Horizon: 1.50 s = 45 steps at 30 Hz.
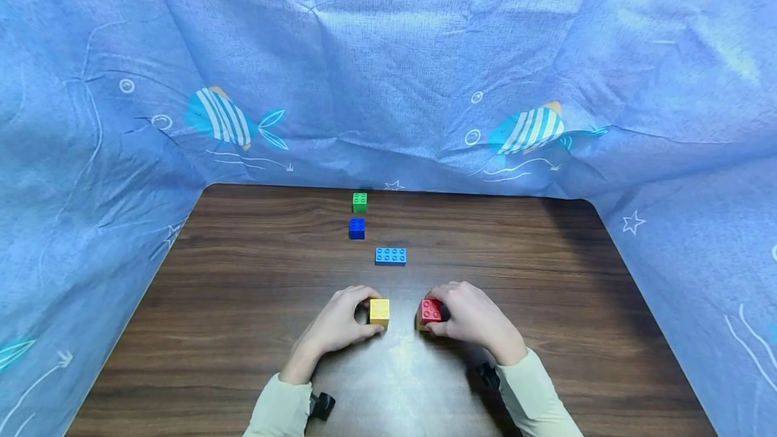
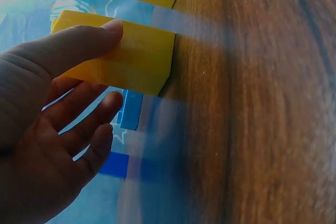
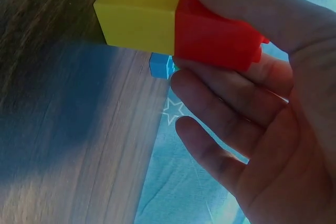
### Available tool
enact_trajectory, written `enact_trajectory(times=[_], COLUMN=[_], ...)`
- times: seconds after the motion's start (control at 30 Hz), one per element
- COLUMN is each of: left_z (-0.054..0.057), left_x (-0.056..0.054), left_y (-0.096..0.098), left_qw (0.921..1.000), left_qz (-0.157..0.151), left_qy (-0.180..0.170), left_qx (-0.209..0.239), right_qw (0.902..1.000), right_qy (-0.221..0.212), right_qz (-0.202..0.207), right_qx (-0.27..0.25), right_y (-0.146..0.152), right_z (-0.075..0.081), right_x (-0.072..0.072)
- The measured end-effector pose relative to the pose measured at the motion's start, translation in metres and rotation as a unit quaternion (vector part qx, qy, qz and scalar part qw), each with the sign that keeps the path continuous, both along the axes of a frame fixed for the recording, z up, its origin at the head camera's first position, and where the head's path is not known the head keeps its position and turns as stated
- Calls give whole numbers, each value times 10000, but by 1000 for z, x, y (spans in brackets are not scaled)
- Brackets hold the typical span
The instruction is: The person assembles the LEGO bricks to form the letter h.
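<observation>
My left hand [image 1: 338,319] pinches a tall yellow block [image 1: 379,313] between thumb and fingers; the left wrist view shows its long side, and whether it is one brick or two stacked I cannot tell. In my right hand [image 1: 476,317] is a red brick [image 1: 431,310] joined on top of a yellow brick [image 3: 139,17]. The right thumb and fingers grip the red part, while the yellow part shows below. Both pieces stand upright at the table's middle, a small gap apart. Whether their bottoms touch the wood is hard to tell.
Beyond the hands lie a light blue long brick [image 1: 390,257], a dark blue brick [image 1: 357,228] and a green brick [image 1: 360,202] near the far edge. The brown wooden table [image 1: 255,255] is surrounded by a blue fish-print cloth [image 1: 388,86].
</observation>
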<state>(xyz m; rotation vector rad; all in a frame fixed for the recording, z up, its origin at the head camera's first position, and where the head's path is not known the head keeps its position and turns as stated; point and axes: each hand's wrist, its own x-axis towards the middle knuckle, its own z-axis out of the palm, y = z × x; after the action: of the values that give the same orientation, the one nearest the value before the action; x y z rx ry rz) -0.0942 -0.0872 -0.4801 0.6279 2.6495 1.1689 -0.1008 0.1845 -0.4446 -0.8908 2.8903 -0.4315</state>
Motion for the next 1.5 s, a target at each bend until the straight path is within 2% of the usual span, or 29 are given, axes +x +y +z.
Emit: enact_trajectory(times=[0.47,0.67,0.83,0.9,1.0,1.13,1.23,1.33,1.5], left_z=[-2,-2,-2,-3,-4,-4,-4,-5,-5], left_x=[1,1,1,1,1,2,2,3,2], left_y=[4,5,7,7,8,7,7,7,8], left_qw=[9998,9995,9993,9992,9990,9987,9988,9989,9986], left_qz=[-2,7,-5,-9,-25,0,38,58,36], left_qy=[-123,-208,-270,-278,-293,-304,-314,-374,-428], left_qx=[175,252,275,273,334,413,365,294,299], right_qw=[9997,9997,9988,9985,9968,9894,9884,9938,9992], right_qy=[-212,-169,-470,-514,-541,-398,-118,-10,-395], right_qz=[96,160,100,98,-16,-315,-288,-75,80], right_qx=[-111,-106,-87,-160,-583,-1360,-1487,-1106,-21], right_y=[-3,-3,-4,-2,6,11,3,-12,-37], right_z=[0,1,3,4,13,38,50,50,35], right_x=[-1,-2,-3,-4,-9,-31,-57,-83,-113])
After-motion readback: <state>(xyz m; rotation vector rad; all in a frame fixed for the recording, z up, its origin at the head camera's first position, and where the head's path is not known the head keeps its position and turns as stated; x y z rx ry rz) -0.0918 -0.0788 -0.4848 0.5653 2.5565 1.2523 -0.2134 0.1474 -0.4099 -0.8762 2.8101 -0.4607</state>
